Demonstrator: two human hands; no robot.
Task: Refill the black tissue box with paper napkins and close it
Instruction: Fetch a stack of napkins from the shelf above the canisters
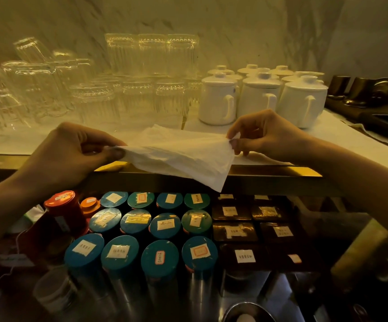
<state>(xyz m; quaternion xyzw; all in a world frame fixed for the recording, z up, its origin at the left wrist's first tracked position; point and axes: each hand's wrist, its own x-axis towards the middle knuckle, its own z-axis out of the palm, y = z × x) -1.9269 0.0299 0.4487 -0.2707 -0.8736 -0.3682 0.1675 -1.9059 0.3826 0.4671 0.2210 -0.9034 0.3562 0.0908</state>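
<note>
A white paper napkin point(183, 156) is stretched between both hands above the front edge of the counter. My left hand point(72, 152) pinches its left end between thumb and fingers. My right hand point(262, 135) pinches its right corner with thumb and forefinger. One corner of the napkin hangs down toward the canisters below. No black tissue box shows in the view.
Clear glasses point(142, 89) and white lidded mugs point(258, 96) stand on the pale counter point(14, 142) behind the napkin. Below the gold edge are several teal-lidded tins point(160, 256), red and orange tins point(60, 212) and dark labelled boxes point(234, 231). Dark ware point(362, 89) sits at the far right.
</note>
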